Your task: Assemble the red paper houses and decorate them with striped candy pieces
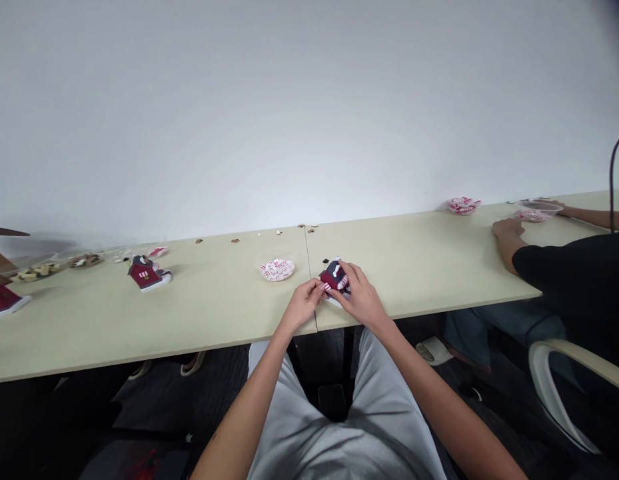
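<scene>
A small dark red toy house (330,275) with a dark roof and white trim stands on the table in front of me. My right hand (362,293) is closed around its right side, fingers on the roof and thumb low on the front. At the house's lower front, my left hand (304,303) is closed in a pinch on a small red-and-white striped piece (328,287). Part of the house is hidden by my fingers. To the left sits a clear bowl of red-and-white striped pieces (276,269).
A similar house (146,273) stands further left, near bowls of small parts (36,272). Small loose bits (235,241) lie along the wall. On the right are another striped-piece bowl (464,205) and a co-worker's hand (509,230). A seam (310,257) crosses the table.
</scene>
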Motion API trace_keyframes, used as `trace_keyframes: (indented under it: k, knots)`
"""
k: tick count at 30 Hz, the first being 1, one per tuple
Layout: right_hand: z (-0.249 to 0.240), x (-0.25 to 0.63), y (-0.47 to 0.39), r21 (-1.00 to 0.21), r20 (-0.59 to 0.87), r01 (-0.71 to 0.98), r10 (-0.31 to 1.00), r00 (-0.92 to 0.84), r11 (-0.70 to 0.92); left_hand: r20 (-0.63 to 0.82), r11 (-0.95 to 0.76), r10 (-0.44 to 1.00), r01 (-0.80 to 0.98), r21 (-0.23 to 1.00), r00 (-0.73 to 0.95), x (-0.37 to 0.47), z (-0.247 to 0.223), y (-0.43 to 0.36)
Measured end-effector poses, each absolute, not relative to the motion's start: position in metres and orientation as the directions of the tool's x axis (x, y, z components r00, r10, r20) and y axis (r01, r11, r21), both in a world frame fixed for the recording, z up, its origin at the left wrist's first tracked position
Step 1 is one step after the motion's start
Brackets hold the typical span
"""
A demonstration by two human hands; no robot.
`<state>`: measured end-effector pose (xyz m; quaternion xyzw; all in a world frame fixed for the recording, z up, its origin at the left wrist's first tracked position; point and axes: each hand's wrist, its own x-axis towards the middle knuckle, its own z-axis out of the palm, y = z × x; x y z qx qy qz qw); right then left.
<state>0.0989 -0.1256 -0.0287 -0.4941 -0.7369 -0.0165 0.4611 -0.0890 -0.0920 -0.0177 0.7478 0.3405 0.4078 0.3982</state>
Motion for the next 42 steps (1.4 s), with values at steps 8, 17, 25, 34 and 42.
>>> trace_keyframes:
  k: [8, 17, 25, 34, 42]
  knots:
    - [-0.028, 0.098, -0.127, -0.433, 0.694, 0.745, 0.715, -0.085, 0.508, 0.314, -0.408, 0.836, 0.128, 0.904, 0.45, -0.09, -0.015, -0.09]
    - [-0.028, 0.098, -0.127, -0.418, 0.698, 0.754, 0.71, -0.09, 0.507, 0.332, -0.431, 0.837, 0.15, 0.89, 0.435, -0.089, -0.016, -0.092]
    - [-0.026, 0.097, -0.128, -0.413, 0.701, 0.755, 0.707, -0.094, 0.509, 0.333, -0.401, 0.844, 0.083, 0.912, 0.422, -0.087, -0.009, -0.1]
    - [-0.027, 0.097, -0.128, -0.411, 0.703, 0.757, 0.706, -0.092, 0.508, 0.337, -0.392, 0.845, 0.053, 0.918, 0.415, -0.088, -0.01, -0.1]
    - [-0.027, 0.097, -0.129, -0.417, 0.7, 0.754, 0.709, -0.091, 0.508, 0.335, -0.38, 0.855, 0.04, 0.924, 0.396, -0.089, -0.012, -0.098]
